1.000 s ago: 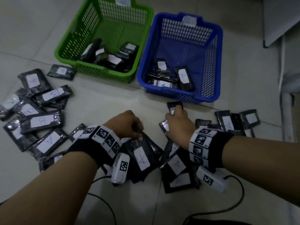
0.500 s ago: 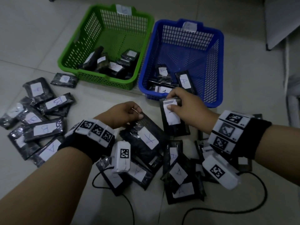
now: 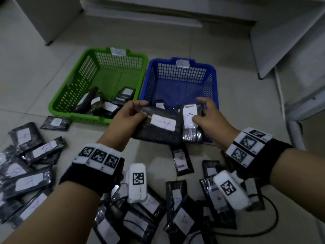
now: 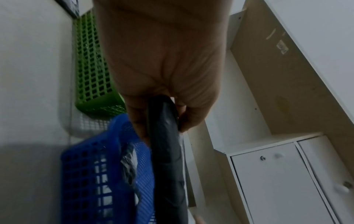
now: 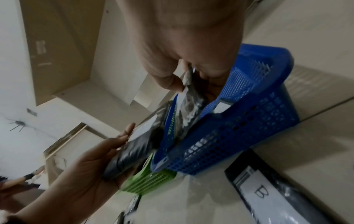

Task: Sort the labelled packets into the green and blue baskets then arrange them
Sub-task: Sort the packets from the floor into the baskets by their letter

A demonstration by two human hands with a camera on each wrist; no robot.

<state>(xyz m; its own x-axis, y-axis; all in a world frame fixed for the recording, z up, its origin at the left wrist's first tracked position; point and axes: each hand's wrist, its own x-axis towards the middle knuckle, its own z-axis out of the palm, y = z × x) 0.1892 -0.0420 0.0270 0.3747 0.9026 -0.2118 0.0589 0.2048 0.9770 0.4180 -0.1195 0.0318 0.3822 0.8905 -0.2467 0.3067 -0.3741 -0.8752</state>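
Both hands holding A packets over the blue basket's near rim
Left hand (image 3: 126, 118) is gripping the wide packet (image 3: 158, 127), right hand (image 3: 209, 118) is pinching the narrow packet (image 3: 190, 120); blue basket (image 3: 213, 80) is touching the green basket (image 3: 73, 85)

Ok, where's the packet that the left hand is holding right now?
In the head view the packet marked A is gripped by the left hand over the near rim of the blue basket, beside the packet in the right hand.

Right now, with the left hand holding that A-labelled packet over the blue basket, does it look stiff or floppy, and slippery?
The packet probably holds its shape: gripped at one end by the left hand, it juts out without drooping. Its glossy wrap may be slippery. It seems light, since fingers alone hold it above the blue basket.
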